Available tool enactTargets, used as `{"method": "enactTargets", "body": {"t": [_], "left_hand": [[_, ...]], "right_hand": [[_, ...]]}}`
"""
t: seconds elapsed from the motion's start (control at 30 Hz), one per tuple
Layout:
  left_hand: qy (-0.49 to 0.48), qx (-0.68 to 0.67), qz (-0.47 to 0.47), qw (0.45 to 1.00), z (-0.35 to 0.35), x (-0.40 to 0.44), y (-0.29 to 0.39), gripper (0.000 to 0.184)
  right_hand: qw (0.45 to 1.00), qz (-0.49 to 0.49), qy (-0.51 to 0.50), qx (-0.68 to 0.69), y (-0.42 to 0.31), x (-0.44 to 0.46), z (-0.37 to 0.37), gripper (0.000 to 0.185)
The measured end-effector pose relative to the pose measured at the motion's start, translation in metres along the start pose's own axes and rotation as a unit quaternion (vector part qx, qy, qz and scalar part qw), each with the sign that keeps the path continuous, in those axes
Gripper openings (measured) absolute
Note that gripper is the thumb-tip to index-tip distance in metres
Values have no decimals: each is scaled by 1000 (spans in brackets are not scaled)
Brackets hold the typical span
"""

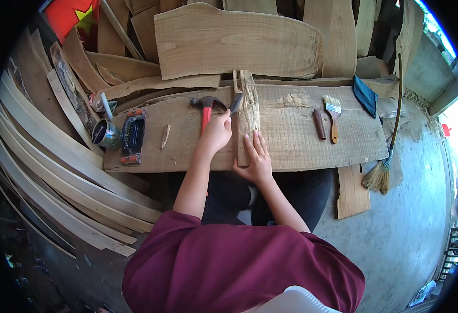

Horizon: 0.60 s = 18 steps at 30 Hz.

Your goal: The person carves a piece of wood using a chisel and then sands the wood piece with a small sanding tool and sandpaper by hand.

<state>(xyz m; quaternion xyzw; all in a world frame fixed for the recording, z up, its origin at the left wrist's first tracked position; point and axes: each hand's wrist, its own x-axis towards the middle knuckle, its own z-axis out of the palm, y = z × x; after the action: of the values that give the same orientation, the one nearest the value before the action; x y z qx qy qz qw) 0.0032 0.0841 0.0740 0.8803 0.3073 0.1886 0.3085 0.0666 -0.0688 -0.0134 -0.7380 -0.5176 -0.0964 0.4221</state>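
Observation:
A narrow rough-edged wood piece (248,101) lies lengthwise on the wide plank bench. My left hand (217,133) is closed around a tool whose dark blade (236,101) points up and away, against the left edge of the piece; its handle is hidden in my fingers. My right hand (255,156) rests on the near end of the piece, fingers spread flat and thumb at its left side. Just left of the blade lies a hammer (206,112) with a red handle, partly hidden behind my left hand.
A sanding block (134,135), a tin can (106,134) and a wood splinter (165,136) are at the left. A brush (333,117), a brown handle-like object (319,124) and a blue cloth (365,96) lie right. A broom (379,175) leans beyond; boards (234,40) stand behind.

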Motion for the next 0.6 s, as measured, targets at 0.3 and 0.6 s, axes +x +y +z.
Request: {"method": "enactTargets", "body": {"t": [0.3, 0.6], "left_hand": [[0, 12, -47, 999, 0, -3, 8, 37], [11, 8, -21, 1000, 5, 1, -3, 37]], "right_hand": [[1000, -5, 1, -5, 0, 0, 0, 80], [1000, -2, 1, -11, 0, -1, 0, 81]]}}
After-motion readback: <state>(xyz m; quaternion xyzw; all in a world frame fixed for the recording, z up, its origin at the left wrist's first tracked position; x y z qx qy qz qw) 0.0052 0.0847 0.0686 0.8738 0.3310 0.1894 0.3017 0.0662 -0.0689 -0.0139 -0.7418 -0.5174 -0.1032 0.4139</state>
